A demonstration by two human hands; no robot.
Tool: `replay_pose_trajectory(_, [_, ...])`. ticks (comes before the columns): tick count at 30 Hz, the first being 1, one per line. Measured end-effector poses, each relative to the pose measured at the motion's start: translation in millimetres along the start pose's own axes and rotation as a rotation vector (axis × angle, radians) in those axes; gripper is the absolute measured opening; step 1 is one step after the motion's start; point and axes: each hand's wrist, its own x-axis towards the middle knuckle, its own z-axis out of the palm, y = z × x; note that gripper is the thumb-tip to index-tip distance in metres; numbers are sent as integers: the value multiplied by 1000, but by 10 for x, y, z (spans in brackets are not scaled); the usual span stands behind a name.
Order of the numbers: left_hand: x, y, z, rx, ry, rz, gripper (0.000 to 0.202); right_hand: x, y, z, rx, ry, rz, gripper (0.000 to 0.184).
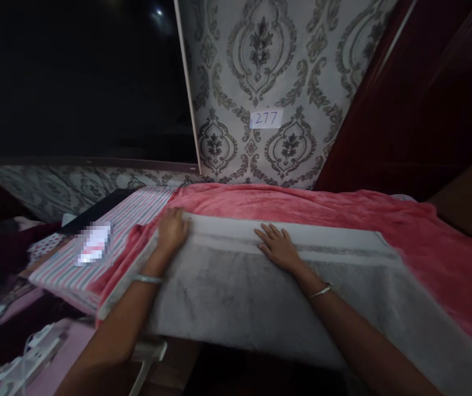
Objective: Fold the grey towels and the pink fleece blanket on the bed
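Grey cloth (236,297) lies spread over the red blanket (236,199), pale band along its far edge. All positions relative to that cloth. Left hand (172,231): at its far left corner, fingers bent down; can't tell from where I stand whether they pinch the edge or just press. Right hand (279,247): palm down on the far band around mid-length, fingers spread, gripping nothing. Bangle on each wrist. Red blanket shows beyond the cloth and off its right side, plus a bunched strip on the left. Striped fabric (137,214) further left, power strip (29,352) left of the near edge. Behind the cloth: patterned wall, paper label "277" (266,118); big dark screen (87,82) behind and left.
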Motion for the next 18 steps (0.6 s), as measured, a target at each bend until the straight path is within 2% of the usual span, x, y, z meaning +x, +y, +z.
replay_pose_trajectory(2, [-17,314,67,-51,-113,285,54,1,-3,-15,16,-1,2,55])
replay_pose_trajectory(3, [-35,457,123,-71,-183,383,56,2,-7,-28,23,-5,5,55])
replay_pose_trajectory(5, [-87,667,253,-89,-301,467,59,4,-21,-66,35,-24,15,55])
replay_pose_trajectory(7, [-140,762,370,-79,-357,455,61,11,-39,-111,52,-47,25,55])
replay_pose_trajectory(10, [-158,760,474,-42,-336,411,62,35,-14,-170,85,-61,24,57])
replay_pose_trajectory(12, [-121,739,504,-7,-316,392,63,38,91,-201,96,-54,34,59])
replay_pose_trajectory(15, [-54,737,524,30,-292,397,64,-63,426,-257,73,-48,118,60])
replay_pose_trajectory(18, [-24,745,539,40,-272,411,64,-348,925,-327,12,-47,261,60])
